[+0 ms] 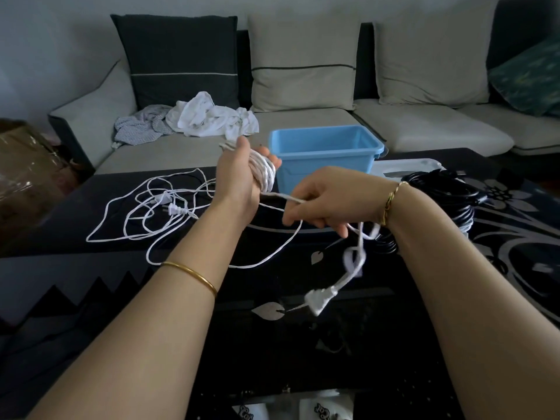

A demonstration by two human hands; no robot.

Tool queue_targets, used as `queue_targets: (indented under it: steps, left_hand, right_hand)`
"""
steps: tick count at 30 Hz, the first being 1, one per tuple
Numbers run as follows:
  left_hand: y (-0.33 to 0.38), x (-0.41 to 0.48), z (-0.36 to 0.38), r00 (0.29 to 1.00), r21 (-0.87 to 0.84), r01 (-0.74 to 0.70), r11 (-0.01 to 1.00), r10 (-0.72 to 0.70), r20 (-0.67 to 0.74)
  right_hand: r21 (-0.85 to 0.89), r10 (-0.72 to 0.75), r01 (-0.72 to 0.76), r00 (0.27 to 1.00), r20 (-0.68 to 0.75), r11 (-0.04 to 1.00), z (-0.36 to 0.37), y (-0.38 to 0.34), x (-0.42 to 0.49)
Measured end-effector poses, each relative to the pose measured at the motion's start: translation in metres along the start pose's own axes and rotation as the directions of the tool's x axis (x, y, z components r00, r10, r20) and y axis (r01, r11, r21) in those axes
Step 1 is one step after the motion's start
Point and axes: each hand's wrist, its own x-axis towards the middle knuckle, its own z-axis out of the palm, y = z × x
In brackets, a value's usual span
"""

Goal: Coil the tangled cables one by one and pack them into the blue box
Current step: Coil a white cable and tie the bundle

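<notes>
Holds white coil [265, 172] wound round left hand [236, 177], grip clamped, as winding form. Pinches free end [289, 197] in right hand [321, 203] grip for tension, plug [318, 301] dangling near. Blue box [327, 172] just beyond, seemingly empty.

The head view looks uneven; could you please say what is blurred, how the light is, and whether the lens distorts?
In the head view, the plug and the cable loop above it are motion-blurred below the right hand; the coil in the left hand is sharper. Same view: dim, soft light, a pale sheen on the table, and the wide lens bows the sofa.
</notes>
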Motion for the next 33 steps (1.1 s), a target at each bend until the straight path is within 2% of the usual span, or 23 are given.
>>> queue_targets:
  steps: [1, 3, 6, 7, 8, 11, 14, 18, 23, 25, 30, 33]
  left_hand:
    - [-0.003, -0.001, -0.001, 0.999, 0.193, -0.041, 0.98, 0.036, 0.027]
    - [-0.007, -0.005, -0.002, 0.987, 0.472, -0.133, 0.872, 0.076, 0.139]
    - [-0.008, -0.01, -0.006, 0.963, 0.754, -0.236, 0.613, 0.043, 0.267]
    - [-0.009, -0.012, -0.007, 0.955, 0.807, -0.247, 0.536, -0.006, 0.297]
    - [-0.01, -0.015, -0.009, 0.948, 0.832, -0.224, 0.507, -0.084, 0.306]
    - [-0.007, -0.022, -0.012, 0.878, 0.866, -0.106, 0.488, -0.362, 0.312]
    - [-0.004, -0.025, -0.011, 0.776, 0.893, -0.074, 0.444, -0.537, 0.331]
    - [-0.001, -0.022, -0.011, 0.709, 0.824, 0.095, 0.558, -0.619, 0.338]
    - [0.002, -0.022, -0.006, 0.682, 0.725, 0.177, 0.665, -0.614, 0.397]
    - [0.004, -0.022, -0.004, 0.692, 0.662, 0.201, 0.722, -0.583, 0.426]
    - [0.008, -0.013, -0.005, 0.74, 0.356, 0.332, 0.874, -0.475, 0.476]
    - [0.009, -0.011, -0.005, 0.806, 0.17, 0.373, 0.912, -0.41, 0.427]
  right_hand:
    - [0.001, -0.003, 0.003, 0.998, -0.064, 1.0, -0.002, 0.0, 0.0]
    - [0.013, 0.009, -0.007, 0.979, -0.205, 1.0, -0.005, 0.004, 0.002]
    - [0.026, 0.034, -0.026, 0.92, -0.39, 0.999, -0.009, 0.015, 0.002]
    - [0.021, 0.038, -0.033, 0.896, -0.443, 0.999, -0.011, 0.019, 0.002]
    - [0.001, 0.041, -0.046, 0.869, -0.493, 0.999, -0.012, 0.023, 0.002]
    - [-0.033, 0.036, -0.071, 0.79, -0.612, 0.997, -0.011, 0.035, 0.004]
    - [0.068, 0.08, -0.045, 0.694, -0.715, 0.997, -0.014, 0.046, 0.005]
    - [0.291, 0.193, 0.036, 0.67, -0.717, 0.956, -0.011, 0.055, 0.005]
    - [0.353, 0.257, 0.017, 0.653, -0.712, 0.936, -0.005, 0.059, 0.014]
    - [0.403, 0.282, 0.013, 0.693, -0.663, 0.915, -0.002, 0.059, 0.014]
    - [0.464, 0.257, -0.052, 0.885, -0.389, 0.884, 0.011, 0.052, 0.017]
    - [0.429, 0.218, -0.08, 0.935, -0.282, 0.9, 0.016, 0.043, 0.02]
